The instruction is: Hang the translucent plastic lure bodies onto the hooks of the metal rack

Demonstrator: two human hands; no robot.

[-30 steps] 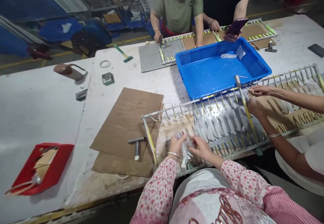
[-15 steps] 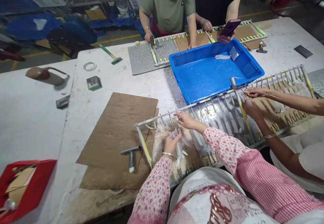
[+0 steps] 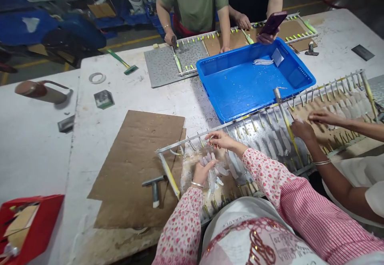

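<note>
My left hand (image 3: pixel 203 173) is closed around a bunch of translucent whitish strips (image 3: pixel 212 177), their ends hanging past my fingers. It is over the left end of a long metal frame (image 3: pixel 169 173) with rows of pegs along both sides. My right hand (image 3: pixel 221 140) is at the frame's far rail, beside the pegs (image 3: pixel 201 142). Its fingers are bent and slightly apart, and nothing shows between them. More pale strips (image 3: pixel 232 165) lie inside the frame below my right hand.
A blue tray (image 3: pixel 240 97) stands beyond the frame. Brown cardboard (image 3: pixel 135 157) and a T-shaped metal tool (image 3: pixel 155 189) lie left. A co-worker's hands (image 3: pixel 303 129) work on the frame at right; other people stand across the table. A red box (image 3: pixel 45 233) is at lower left.
My right hand has drawn slightly back from the rail, with its fingers more bent. My left hand keeps its grip on the strips. The co-worker's farther hand has shifted right.
</note>
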